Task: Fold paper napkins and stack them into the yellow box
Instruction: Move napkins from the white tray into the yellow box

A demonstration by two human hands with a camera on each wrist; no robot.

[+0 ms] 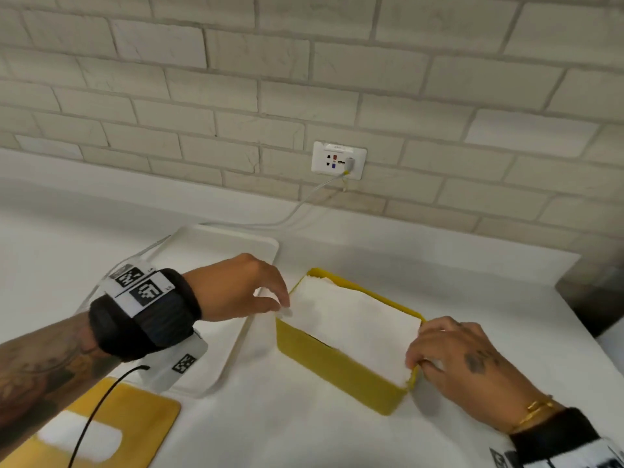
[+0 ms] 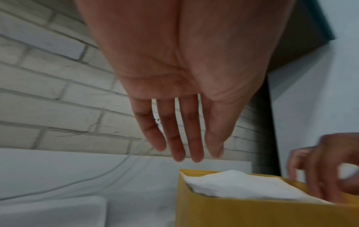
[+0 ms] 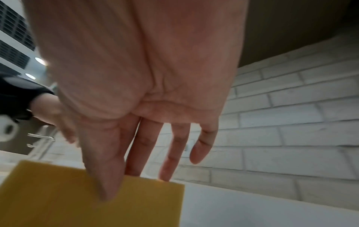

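Observation:
The yellow box [image 1: 337, 366] stands on the white counter, filled to the rim with a stack of folded white napkins [image 1: 351, 319]. My left hand [image 1: 280, 304] hovers at the box's left end, fingertips just by the top napkin's corner. In the left wrist view its fingers [image 2: 186, 155] are straight and hold nothing above the box [image 2: 252, 215] and napkins [image 2: 242, 184]. My right hand [image 1: 418, 356] is at the right end: its thumb lies on the outer wall [image 3: 58, 199], while its fingers [image 3: 136, 169] reach over the rim onto the napkin's edge.
A white tray [image 1: 229, 251] lies left of the box, under my left wrist. A yellow lid with a white patch [image 1: 135, 420] sits at the bottom left. A wall socket [image 1: 338, 160] with a white cable is behind. A dark object [image 1: 594, 292] stands at the counter's right end.

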